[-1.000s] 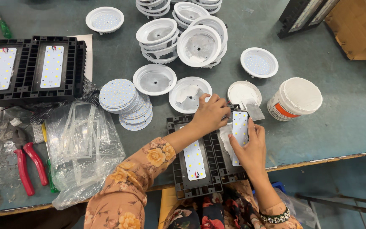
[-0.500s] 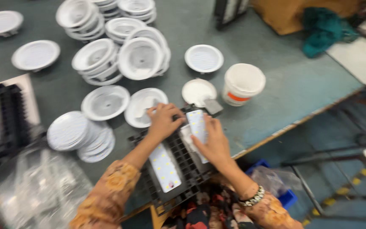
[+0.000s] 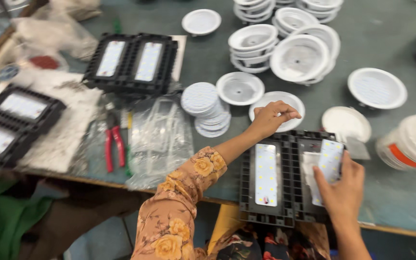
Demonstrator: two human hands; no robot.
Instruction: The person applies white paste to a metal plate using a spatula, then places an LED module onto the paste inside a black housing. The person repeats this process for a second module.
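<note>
My left hand (image 3: 268, 118) rests with curled fingers on the top edge of the black lamp housing (image 3: 285, 178), which lies at the table's near edge between my hands. My right hand (image 3: 342, 190) pinches a white LED board (image 3: 330, 159) over the housing's right bay.

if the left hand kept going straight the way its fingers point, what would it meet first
The left hand points right and slightly away, its fingertips already over the shallow white round housing. Straight on, it would probably meet that housing's far rim first, then the flat white disc, though height above them is unclear.
</note>
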